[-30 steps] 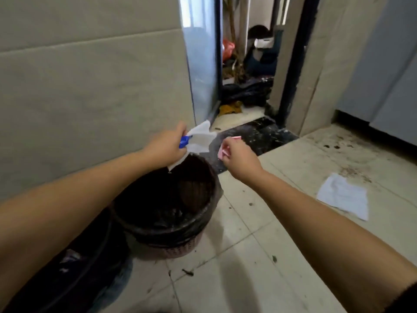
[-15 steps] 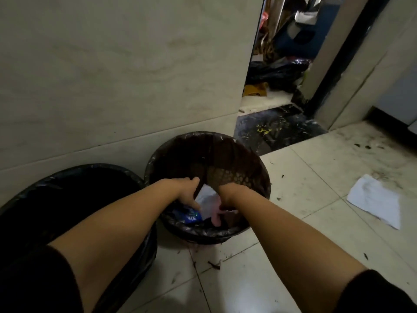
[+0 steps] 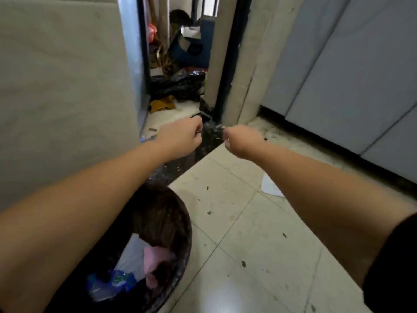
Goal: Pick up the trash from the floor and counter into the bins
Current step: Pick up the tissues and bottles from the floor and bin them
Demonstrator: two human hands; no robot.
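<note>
A round bin lined with a black bag stands on the floor at the lower left, partly hidden under my left forearm. Inside it lie a white paper, a pink wrapper and a blue and white packet. My left hand and my right hand are stretched out in front of me, well above and beyond the bin, both curled into loose fists with nothing in them. A white sheet of paper lies on the tiled floor, mostly hidden behind my right forearm.
A beige wall panel rises on the left. Ahead, a narrow doorway opens onto a cluttered room with a black bag and a yellow item. Grey cabinet doors line the right side. Small specks of dirt dot the tiles.
Both hands were down in the bin with the paper and wrappers; they let go and rose up out of it, empty. The view has tilted up toward the doorway.
</note>
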